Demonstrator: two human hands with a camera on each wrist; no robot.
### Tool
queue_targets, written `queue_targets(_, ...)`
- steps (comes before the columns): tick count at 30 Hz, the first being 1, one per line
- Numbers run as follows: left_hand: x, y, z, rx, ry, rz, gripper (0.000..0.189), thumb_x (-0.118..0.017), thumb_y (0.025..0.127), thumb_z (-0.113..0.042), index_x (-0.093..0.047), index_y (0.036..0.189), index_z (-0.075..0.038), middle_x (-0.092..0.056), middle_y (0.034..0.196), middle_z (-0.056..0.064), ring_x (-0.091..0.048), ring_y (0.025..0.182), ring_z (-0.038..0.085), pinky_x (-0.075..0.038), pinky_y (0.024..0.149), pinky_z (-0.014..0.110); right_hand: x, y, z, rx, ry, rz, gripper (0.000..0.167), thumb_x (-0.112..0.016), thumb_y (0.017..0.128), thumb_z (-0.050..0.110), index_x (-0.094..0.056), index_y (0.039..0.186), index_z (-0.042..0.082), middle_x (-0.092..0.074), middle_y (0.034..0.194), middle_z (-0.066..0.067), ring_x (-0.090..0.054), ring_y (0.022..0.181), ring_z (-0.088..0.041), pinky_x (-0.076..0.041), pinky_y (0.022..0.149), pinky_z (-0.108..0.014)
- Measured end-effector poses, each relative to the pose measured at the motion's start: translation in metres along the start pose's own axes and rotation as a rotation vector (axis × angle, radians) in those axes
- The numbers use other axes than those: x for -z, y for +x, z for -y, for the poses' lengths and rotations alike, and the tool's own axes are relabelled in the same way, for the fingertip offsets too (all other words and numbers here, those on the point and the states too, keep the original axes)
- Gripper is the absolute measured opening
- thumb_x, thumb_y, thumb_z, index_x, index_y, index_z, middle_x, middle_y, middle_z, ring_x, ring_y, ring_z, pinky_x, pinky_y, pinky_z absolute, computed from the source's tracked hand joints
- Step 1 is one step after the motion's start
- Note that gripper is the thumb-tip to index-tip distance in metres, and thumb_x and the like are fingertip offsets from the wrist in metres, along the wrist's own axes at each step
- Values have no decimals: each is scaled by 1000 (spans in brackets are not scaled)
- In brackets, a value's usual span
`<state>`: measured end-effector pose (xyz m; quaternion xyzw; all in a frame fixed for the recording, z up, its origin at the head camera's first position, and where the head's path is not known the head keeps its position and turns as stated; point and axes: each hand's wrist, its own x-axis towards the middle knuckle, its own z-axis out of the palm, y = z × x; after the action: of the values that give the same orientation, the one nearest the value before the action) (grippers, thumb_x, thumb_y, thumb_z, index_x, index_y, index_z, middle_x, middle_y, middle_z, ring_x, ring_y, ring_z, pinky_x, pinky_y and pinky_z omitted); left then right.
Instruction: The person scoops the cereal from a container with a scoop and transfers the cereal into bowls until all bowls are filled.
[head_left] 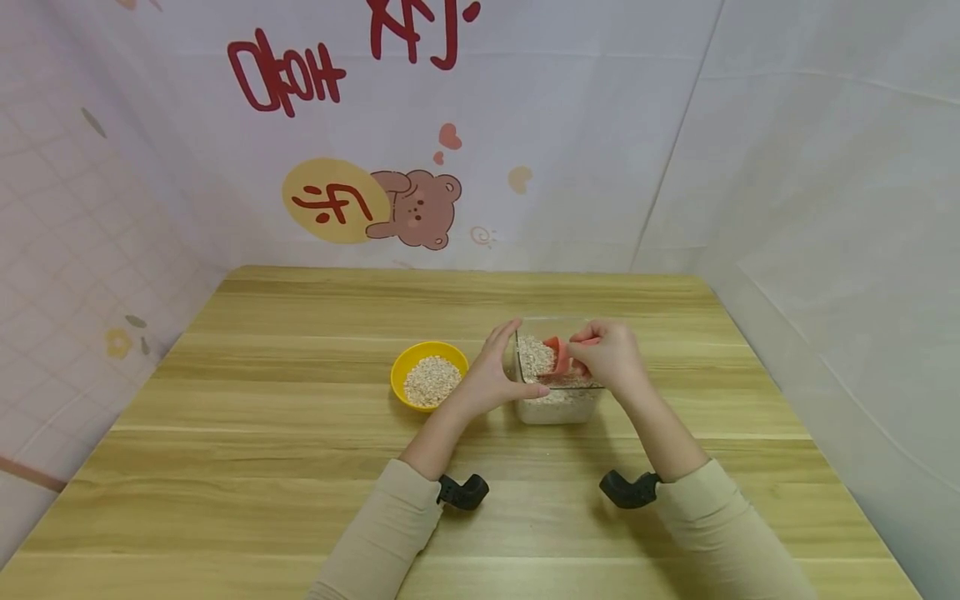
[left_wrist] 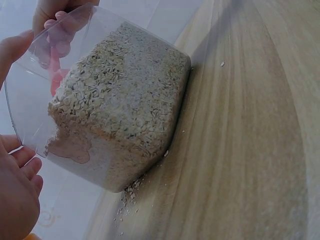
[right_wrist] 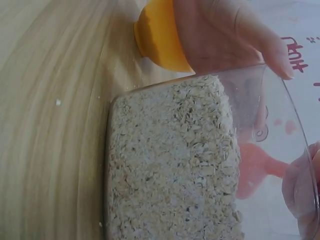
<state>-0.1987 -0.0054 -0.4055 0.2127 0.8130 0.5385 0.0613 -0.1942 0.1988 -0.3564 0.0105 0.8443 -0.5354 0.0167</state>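
A clear plastic container, part filled with oat flakes, stands on the table. My left hand steadies it at its left side, thumb over the near rim and fingers along the outer wall. Inside, my right hand pinches the handle of a red scoop. The scoop's bowl dips into the oats at the surface, as the right wrist view shows through the wall. Just left of my left hand sits a yellow bowl with oat flakes in it.
Loose flakes lie scattered on the wooden table by the container's base. White printed fabric hangs behind the table and at both sides. A black wrist mount sits on each forearm.
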Motion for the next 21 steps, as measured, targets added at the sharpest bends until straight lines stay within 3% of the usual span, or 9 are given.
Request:
queue_targets(3, 0, 0, 0, -1, -8, 2, 108, -86, 69, -40, -18, 153, -31, -13, 158, -5, -18, 141, 28, -26, 105, 58, 1, -1, 0, -12, 38, 4, 12, -61, 86, 2, -61, 93, -7, -62, 71, -26, -60, 56, -28, -52, 49, -31)
queue_targets(11, -1, 0, 2, -7, -2, -8, 108, -86, 69, -37, -19, 153, -31, -13, 158, -5, -19, 141, 28, -26, 105, 58, 7, -5, 0, -61, 152, 6, 16, -62, 88, 3, -61, 99, -9, -63, 71, -15, -56, 53, -13, -52, 51, -28)
queue_targets(21, 0, 0, 2, -7, 28, 0, 109, -85, 69, -42, -17, 153, -31, -11, 158, -4, -19, 141, 30, -26, 104, 60, 17, -10, -6, -81, 286, -7, 19, -61, 91, 5, -56, 100, -11, -60, 65, -5, -52, 50, -8, -48, 49, -23)
